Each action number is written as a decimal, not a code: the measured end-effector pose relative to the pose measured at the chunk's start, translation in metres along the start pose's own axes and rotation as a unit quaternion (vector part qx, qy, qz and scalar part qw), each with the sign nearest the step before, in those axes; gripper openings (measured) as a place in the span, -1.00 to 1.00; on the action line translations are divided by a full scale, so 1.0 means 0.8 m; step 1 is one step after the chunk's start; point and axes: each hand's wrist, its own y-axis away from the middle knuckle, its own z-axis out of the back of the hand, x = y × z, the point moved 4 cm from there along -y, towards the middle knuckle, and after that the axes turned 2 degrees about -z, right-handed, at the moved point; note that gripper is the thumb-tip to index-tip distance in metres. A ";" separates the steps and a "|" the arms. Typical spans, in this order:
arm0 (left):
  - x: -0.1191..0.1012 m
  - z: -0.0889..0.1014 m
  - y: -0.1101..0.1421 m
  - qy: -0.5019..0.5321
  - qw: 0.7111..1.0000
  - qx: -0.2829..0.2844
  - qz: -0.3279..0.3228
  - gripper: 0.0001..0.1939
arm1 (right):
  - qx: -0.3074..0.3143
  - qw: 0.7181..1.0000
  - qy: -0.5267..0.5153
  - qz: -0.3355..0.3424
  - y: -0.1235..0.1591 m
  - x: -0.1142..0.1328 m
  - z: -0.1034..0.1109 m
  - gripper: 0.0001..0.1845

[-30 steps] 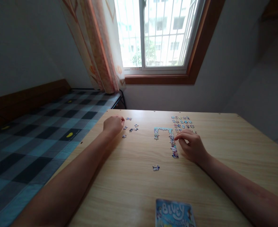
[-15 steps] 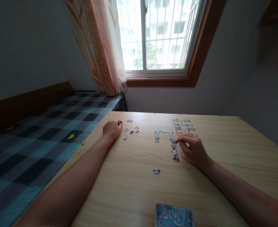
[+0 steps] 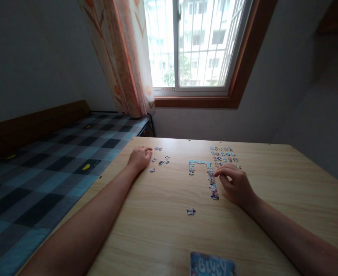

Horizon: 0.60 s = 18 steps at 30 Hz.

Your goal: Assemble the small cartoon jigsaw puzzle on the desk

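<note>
My left hand [image 3: 140, 158] rests at the table's left edge, its index finger stretched toward a small group of loose jigsaw pieces [image 3: 161, 163] and nothing visible in its grip. At the right, my right hand [image 3: 234, 182] is bent over the outer side of a partly joined jigsaw border [image 3: 214, 188], with the index fingertip at its right strip. A gap shows between that hand's thumb and fingers. The border has a top row and two sides, the right one longer. One loose jigsaw piece [image 3: 191, 211] lies nearer to me.
Rows of loose jigsaw pieces [image 3: 225, 154] lie beyond my right hand. A blue box marked "Bluey" [image 3: 213, 264] sits at the near edge of view on the wooden table [image 3: 151, 230]. A bed with a checked cover [image 3: 39, 180] stands left; a curtained window [image 3: 200, 50] is ahead.
My left index finger has stretched out toward the loose pieces. My right hand stays by the border's right strip. The whole view has shifted slightly downward in the picture.
</note>
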 end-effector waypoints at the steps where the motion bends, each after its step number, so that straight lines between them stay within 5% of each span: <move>1: -0.001 0.003 0.000 0.011 1.000 0.004 0.000 -0.65 | -0.001 1.000 -0.001 -0.001 0.000 0.000 0.000 -0.72; 7: 0.000 0.024 -0.002 0.103 0.985 0.128 0.059 -0.64 | -0.002 1.000 -0.006 -0.007 0.001 -0.002 0.000 -0.71; 11: -0.010 0.030 0.000 0.076 0.966 0.246 0.025 -0.55 | -0.001 1.000 -0.006 -0.004 0.000 -0.001 0.000 -0.71; 18: -0.022 0.025 0.004 -0.019 0.975 0.220 -0.017 -0.64 | 0.004 1.000 0.005 -0.001 0.000 -0.002 -0.001 -0.71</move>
